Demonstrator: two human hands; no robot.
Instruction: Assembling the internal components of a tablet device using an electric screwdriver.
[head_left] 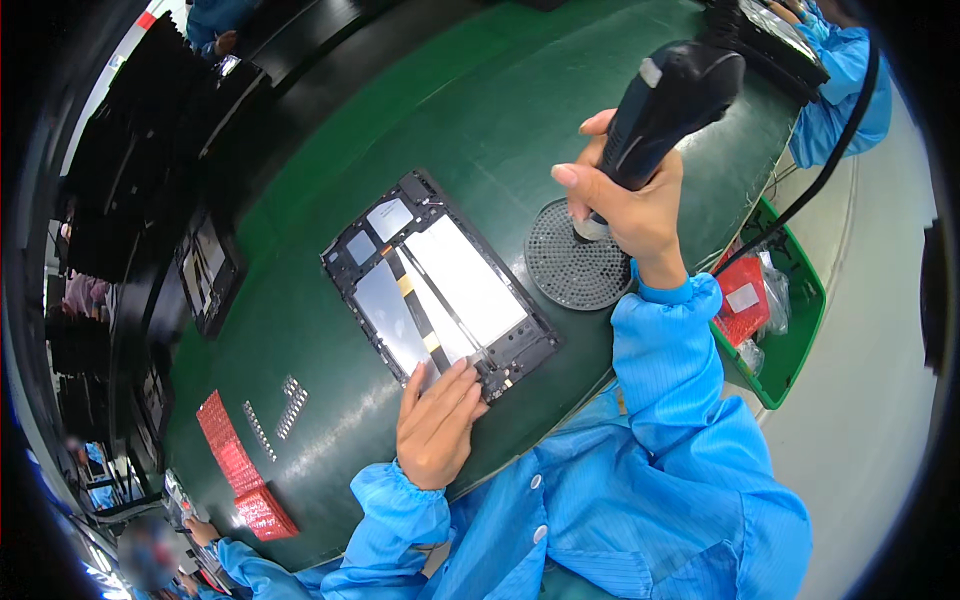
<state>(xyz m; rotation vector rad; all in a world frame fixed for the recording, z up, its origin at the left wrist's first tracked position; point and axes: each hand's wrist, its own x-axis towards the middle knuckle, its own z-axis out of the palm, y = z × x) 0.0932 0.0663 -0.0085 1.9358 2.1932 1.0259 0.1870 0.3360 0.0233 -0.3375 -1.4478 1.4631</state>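
Hands: left [437,418] steadies tablet frame [440,275], right [628,205] grips screwdriver [665,105] over perforated disc [577,268].

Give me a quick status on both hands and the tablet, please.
Left hand flat on open tablet chassis, near corner. Right hand grips electric screwdriver, tip on round perforated screw tray. Nothing between tray and tablet.

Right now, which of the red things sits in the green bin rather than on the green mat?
The red packet beside the right hand's sleeve, lying in the green bin off the bench edge. The other red strips lie on the mat, far left.
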